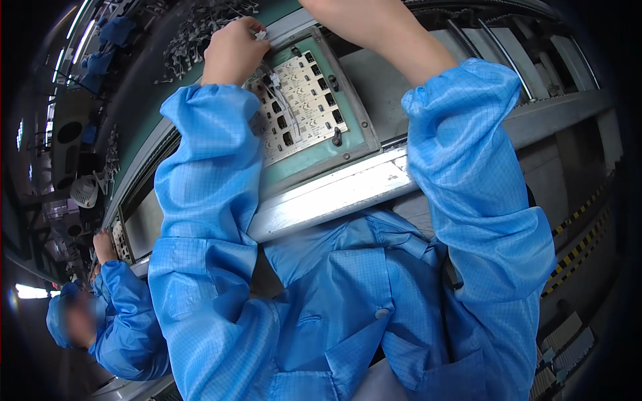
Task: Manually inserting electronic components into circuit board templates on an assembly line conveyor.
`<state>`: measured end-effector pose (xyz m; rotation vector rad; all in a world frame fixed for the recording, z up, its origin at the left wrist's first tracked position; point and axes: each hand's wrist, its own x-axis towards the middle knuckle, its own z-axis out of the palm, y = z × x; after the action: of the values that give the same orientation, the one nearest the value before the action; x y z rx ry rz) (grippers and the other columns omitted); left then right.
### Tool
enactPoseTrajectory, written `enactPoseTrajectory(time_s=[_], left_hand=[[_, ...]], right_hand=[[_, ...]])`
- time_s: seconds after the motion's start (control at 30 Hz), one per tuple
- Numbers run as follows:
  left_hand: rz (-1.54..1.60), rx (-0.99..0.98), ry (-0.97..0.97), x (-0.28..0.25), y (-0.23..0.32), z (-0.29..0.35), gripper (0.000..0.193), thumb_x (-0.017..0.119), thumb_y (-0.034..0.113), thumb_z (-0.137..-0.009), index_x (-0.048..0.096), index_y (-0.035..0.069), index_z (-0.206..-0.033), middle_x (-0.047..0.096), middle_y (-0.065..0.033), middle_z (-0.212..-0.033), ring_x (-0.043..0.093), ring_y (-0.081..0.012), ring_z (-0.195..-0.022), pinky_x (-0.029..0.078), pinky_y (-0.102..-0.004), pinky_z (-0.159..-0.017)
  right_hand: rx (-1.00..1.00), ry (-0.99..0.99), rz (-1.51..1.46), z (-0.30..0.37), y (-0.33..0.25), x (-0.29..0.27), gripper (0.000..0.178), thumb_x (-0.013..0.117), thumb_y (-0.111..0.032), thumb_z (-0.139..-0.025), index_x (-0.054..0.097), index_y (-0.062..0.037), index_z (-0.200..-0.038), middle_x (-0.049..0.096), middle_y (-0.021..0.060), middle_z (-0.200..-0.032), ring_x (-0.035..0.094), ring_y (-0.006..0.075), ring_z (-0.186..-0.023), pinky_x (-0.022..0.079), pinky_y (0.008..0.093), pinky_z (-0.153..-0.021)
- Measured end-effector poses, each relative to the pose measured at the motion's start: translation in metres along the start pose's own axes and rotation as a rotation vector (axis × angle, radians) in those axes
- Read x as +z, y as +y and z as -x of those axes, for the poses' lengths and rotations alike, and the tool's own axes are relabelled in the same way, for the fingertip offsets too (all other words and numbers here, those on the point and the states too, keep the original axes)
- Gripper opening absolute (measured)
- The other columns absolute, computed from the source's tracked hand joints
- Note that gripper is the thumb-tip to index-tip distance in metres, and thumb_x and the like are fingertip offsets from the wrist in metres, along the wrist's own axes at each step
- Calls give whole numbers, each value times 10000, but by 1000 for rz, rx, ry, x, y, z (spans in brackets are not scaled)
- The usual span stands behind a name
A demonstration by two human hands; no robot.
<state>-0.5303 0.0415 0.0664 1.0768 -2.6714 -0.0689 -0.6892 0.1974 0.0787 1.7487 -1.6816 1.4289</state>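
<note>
My left hand [234, 52] is closed in a pinch at the upper left of the board, with a small white wire connector [261, 35] at its fingertips. My right wrist [374, 23] reaches the upper edge of the picture, which cuts off the fingers. Below and between my arms lies a white circuit board panel [311, 100] with rows of black components. It sits in a green fixture [351, 137] with a grey frame, held by black clips [337, 137]. A white wire lead [284, 100] lies across the panel. My left wrist and sleeve cover part of its left side.
Beyond my left hand, many white wire leads [184, 50] lie heaped on a green surface. A metal rail [334, 190] runs along the near edge. At left, a co-worker in blue [127, 321] reaches toward another board [120, 240]. Metal rods [505, 57] stand at right.
</note>
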Motion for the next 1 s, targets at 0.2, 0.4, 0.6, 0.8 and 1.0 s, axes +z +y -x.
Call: enactPoseTrajectory(time_s=[0.2, 0.4, 0.6, 0.8, 1.0], left_hand=[[185, 110, 55, -15, 6, 14, 326, 712, 195, -819, 718, 132, -1138, 728, -99, -970, 706, -204, -880, 541, -328, -796], [185, 587, 253, -22, 39, 28, 178, 637, 0, -867, 672, -17, -1041, 716, -159, -867, 710, -241, -772, 549, -341, -677], [142, 495, 107, -3, 28, 21, 320, 690, 39, -841, 695, 63, -1160, 724, -144, -1022, 692, -297, -964, 533, -383, -871], [147, 557, 206, -1, 34, 32, 309, 682, 21, -843, 702, 69, -1148, 726, -133, -1027, 688, -312, -973, 535, -379, -883], [459, 286, 170, -12, 59, 46, 247, 676, 36, -840, 680, 37, -1087, 712, -130, -949, 686, -290, -904, 529, -383, -798]], right_hand=[[-30, 23, -10, 1, -5, 1, 128, 565, -105, -841, 683, -61, -813, 619, 105, -983, 557, 305, -1022, 418, 439, -908], [5, -26, -16, -1, -6, -1, 136, 555, -91, -836, 681, -53, -804, 620, 113, -982, 552, 308, -1026, 418, 435, -916], [11, -27, -16, 0, -6, -4, 144, 552, -87, -837, 690, -49, -817, 622, 116, -990, 551, 311, -1024, 421, 431, -913], [76, -179, 66, 4, -3, -3, 134, 572, -89, -841, 688, -26, -865, 647, 151, -975, 585, 332, -1011, 452, 440, -900], [363, -375, -326, 10, 7, 16, 167, 647, -117, -867, 649, 16, -968, 702, 201, -888, 689, 354, -860, 538, 419, -772]])
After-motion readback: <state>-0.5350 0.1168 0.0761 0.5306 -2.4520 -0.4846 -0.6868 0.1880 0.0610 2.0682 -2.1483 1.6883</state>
